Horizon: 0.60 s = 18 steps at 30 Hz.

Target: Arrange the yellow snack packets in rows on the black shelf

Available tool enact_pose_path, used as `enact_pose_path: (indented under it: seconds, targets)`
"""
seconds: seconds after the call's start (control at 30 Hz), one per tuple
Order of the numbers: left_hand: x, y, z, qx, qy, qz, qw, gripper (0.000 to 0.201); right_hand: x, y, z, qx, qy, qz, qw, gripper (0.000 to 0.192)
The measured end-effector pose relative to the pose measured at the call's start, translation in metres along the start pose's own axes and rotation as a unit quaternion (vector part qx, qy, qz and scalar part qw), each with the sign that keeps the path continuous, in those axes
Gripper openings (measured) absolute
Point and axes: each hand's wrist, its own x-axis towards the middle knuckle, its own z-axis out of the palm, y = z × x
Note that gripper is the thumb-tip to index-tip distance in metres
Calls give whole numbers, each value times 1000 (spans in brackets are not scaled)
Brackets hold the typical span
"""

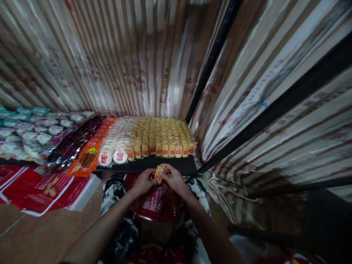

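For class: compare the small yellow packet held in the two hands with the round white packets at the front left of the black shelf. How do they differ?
The yellow packet is pinched between the left hand and right hand, off the black shelf; the round white packets lie on it, untouched. The yellow packet looks smaller and narrower; the white packets are broader discs. Colours differ: yellow against white. Both appear to carry a red label.

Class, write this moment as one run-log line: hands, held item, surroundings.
left hand: holds yellow packet | right hand: same packet | below: red basket on lap | ahead: black shelf, rows of yellow packets
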Motion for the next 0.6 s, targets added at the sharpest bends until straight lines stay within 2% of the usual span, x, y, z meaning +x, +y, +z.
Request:
enact_pose_path:
  seconds: [0.1,0.2,0.37,0.47,0.6]
  targets:
    - [8,-1,6,-33,64,-32,997,25,12,-3,4,-24,17,-28,999,41]
    - [19,0,10,-48,126,-71,988,23,19,-3,12,-49,67,-59,995,47]
    - [44,7,12,-18,211,-108,971,24,26,2,16,-150,140,-118,972,40]
    - [59,11,15,12,225,-107,968,26,32,9,10,-220,169,-149,949,39]
    - [71,17,20,65,204,-111,970,26,43,23,-1,-271,184,-163,931,42]
